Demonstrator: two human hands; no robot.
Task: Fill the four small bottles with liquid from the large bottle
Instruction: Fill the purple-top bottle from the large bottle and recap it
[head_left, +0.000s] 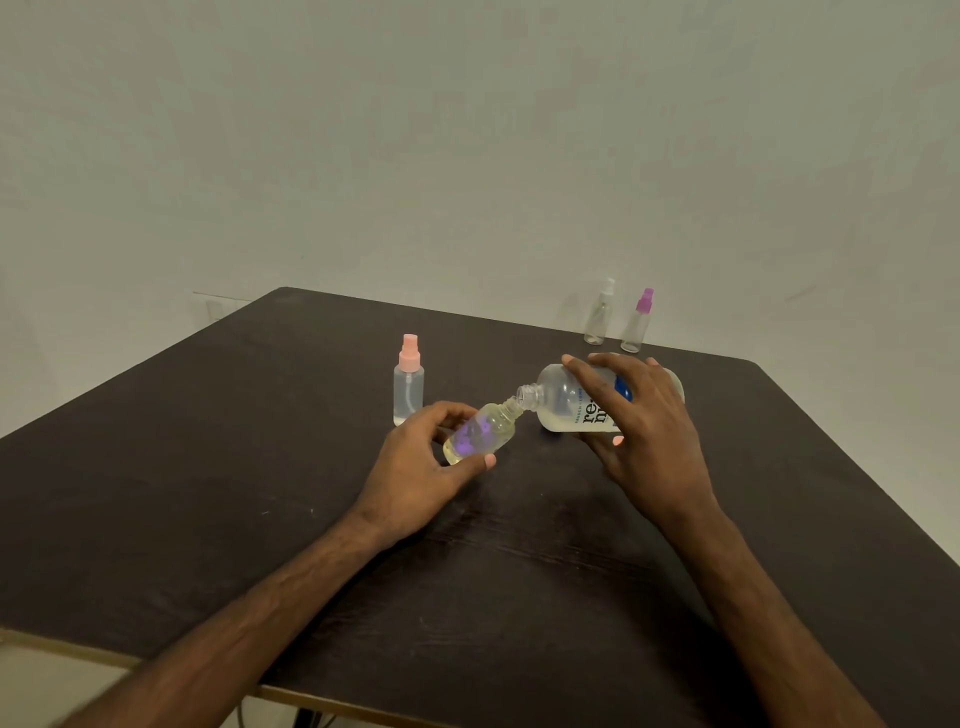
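Pale wall (467, 130) at the back, dark table (208, 467) filling the lower view, and both bare forearms reach in from six o'clock.

Taking the meeting bottle mouths as the centre of the dial: the right hand (644, 431) sits at three o'clock, fingers over the top and thumb underneath, wrapped around the large bottle (563, 400). That bottle is tipped on its side with its uncapped mouth pointing to nine o'clock, and yellowish liquid is pooled along its lower wall. Black lettering and a blue patch show on the label between the fingers.

The left hand (415, 467) is at eight o'clock, fingers and thumb curled around the open bottle (483, 431). It's tilted, with its neck angled up toward two o'clock and right against the large bottle's mouth. Yellowish liquid sits in its base, and a purple patch shows through its side.

At ten o'clock, just past the left hand's knuckles, the pink-cap bottle (409, 384) stands upright. Up at one o'clock, near the table's far edge, the white-cap bottle (598, 317) and purple-cap bottle (638, 325) stand side by side, both upright and well apart from the hands.
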